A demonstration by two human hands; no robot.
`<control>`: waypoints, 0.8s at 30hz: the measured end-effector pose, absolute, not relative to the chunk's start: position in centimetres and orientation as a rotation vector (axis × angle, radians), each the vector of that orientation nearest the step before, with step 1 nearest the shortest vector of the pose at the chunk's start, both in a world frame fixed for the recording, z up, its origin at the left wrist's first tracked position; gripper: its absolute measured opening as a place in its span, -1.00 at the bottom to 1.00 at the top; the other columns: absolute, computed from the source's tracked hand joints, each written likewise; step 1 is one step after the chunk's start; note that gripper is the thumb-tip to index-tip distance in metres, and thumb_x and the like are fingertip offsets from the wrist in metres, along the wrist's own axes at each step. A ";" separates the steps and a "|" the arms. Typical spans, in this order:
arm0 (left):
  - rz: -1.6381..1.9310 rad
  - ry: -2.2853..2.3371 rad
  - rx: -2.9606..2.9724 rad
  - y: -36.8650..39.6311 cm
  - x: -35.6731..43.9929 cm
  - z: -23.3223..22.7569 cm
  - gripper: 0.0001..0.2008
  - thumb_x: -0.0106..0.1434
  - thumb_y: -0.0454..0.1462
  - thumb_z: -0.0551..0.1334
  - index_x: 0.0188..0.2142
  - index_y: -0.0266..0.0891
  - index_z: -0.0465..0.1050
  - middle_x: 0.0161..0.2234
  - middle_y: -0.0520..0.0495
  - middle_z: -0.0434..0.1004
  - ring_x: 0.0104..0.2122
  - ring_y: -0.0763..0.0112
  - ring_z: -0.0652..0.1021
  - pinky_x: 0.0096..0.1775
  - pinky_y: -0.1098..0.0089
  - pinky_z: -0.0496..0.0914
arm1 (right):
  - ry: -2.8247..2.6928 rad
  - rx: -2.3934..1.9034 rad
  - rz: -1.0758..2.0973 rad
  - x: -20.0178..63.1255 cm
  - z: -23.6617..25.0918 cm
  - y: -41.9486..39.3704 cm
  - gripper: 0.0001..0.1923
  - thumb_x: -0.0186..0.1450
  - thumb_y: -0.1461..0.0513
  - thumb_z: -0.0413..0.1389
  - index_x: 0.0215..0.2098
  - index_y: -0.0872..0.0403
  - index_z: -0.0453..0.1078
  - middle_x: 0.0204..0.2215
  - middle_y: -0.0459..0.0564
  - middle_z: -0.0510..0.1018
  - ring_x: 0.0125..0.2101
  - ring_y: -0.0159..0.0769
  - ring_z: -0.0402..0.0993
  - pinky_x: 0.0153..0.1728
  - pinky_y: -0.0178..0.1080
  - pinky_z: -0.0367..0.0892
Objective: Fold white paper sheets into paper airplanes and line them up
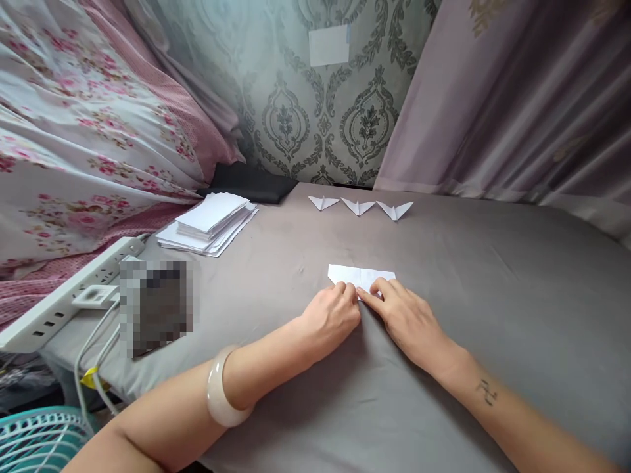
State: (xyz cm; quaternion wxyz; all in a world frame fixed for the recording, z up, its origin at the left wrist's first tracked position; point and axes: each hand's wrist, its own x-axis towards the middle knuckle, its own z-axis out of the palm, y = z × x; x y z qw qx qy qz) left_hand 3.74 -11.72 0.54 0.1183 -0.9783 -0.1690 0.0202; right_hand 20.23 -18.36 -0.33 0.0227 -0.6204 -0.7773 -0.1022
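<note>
While we press the folded paper (362, 276) flat mid-bed, left hand (331, 316) and right hand (405, 320) fingers closed on its near edge, grey sheet (493, 295) open rightward, three paper planes (359, 206) beyond.

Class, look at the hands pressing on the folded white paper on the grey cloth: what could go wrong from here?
1. The grey cloth looks soft and wrinkled, so creases in the folded paper may come out uneven.
2. Left hand and right hand cover only its near edge; the far edge could shift.
3. A forearm sweep might knock the paper stack.
</note>
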 end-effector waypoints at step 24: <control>0.023 -0.562 -3.113 -10.0 1.2 2.2 -0.67 0.25 -0.42 0.01 -0.09 -0.26 0.46 -0.07 -0.14 0.50 -0.17 0.21 0.56 -0.29 0.33 0.41 | -2.489 -1.992 -0.249 20.2 0.6 -20.1 -0.50 0.29 0.48 -0.10 0.17 0.14 0.25 -0.09 0.09 0.44 -0.17 -0.20 0.35 -0.30 -0.22 0.30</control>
